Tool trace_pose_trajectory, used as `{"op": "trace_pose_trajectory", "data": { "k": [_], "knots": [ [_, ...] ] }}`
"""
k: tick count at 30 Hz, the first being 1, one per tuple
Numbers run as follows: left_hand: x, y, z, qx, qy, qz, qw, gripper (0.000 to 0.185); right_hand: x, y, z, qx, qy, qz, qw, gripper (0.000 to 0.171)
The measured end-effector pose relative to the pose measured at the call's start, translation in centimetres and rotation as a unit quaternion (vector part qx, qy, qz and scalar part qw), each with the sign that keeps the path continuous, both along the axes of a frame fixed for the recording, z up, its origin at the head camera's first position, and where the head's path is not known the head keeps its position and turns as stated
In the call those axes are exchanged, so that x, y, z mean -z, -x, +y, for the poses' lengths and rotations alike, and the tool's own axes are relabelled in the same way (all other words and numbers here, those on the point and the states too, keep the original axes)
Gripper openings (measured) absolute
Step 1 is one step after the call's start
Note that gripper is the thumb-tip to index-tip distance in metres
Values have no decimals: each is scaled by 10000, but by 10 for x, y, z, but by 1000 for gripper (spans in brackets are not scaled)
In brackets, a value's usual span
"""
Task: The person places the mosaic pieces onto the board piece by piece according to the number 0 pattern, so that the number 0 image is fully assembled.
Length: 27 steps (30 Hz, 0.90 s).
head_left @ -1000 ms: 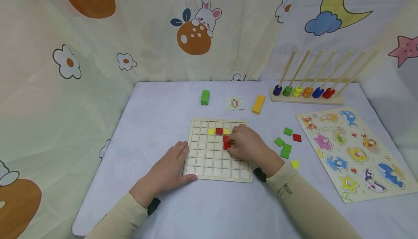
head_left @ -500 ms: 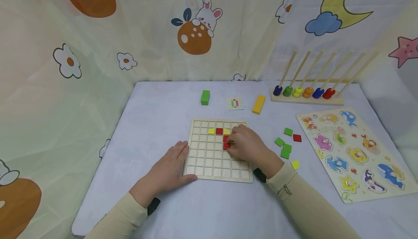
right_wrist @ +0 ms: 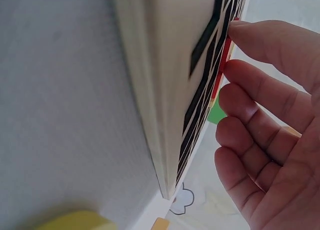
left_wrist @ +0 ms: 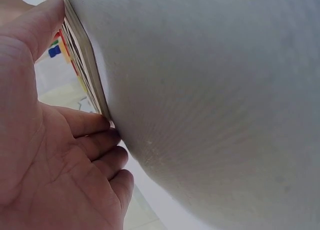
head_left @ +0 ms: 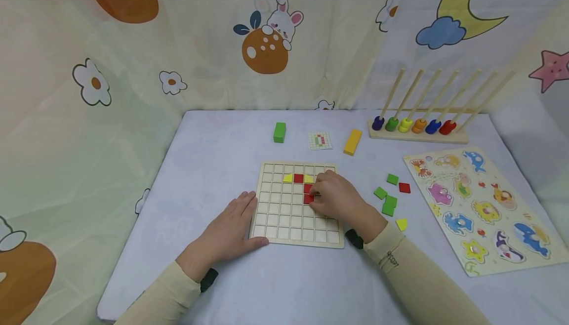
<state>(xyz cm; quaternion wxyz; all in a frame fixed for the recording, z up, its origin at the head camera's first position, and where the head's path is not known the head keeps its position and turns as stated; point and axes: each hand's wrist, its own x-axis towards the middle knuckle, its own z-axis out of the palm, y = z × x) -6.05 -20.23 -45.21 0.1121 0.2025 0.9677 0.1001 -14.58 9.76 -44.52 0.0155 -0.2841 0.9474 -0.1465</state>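
A wooden grid board (head_left: 284, 221) lies flat on the table. Its upper part holds two yellow tiles (head_left: 288, 178), a red tile (head_left: 298, 178) between them, and two more red tiles down the right side. My left hand (head_left: 228, 226) rests along the board's left edge, fingers extended and thumb at the front corner; the left wrist view shows fingertips touching the board's rim (left_wrist: 87, 54). Over the board's right side, my right hand (head_left: 340, 196) pinches the lowest red square tile (head_left: 307, 199) between thumb and index finger. Its other fingers curl loosely in the right wrist view.
Right of the board lie several green tiles (head_left: 389, 205), a red tile (head_left: 404, 187) and a yellow one (head_left: 401, 224). An animal puzzle board (head_left: 449, 206) and a peg bead stand (head_left: 418, 136) stand further right. Behind are a green block (head_left: 279, 133), pattern card (head_left: 320, 141) and orange block (head_left: 352, 142).
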Motion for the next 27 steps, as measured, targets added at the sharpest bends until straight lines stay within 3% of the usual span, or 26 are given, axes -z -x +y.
{"op": "trace_pose_trajectory", "data": {
  "k": [14,27],
  "knots": [
    [2,1,1,-5,60,-9,10000,112,-15,-4,14,361,703,-396,9961,29],
    [0,0,0,11,48,-48,10000,111,-30,-8,59,741,1121,-528,9895,42]
  ]
}}
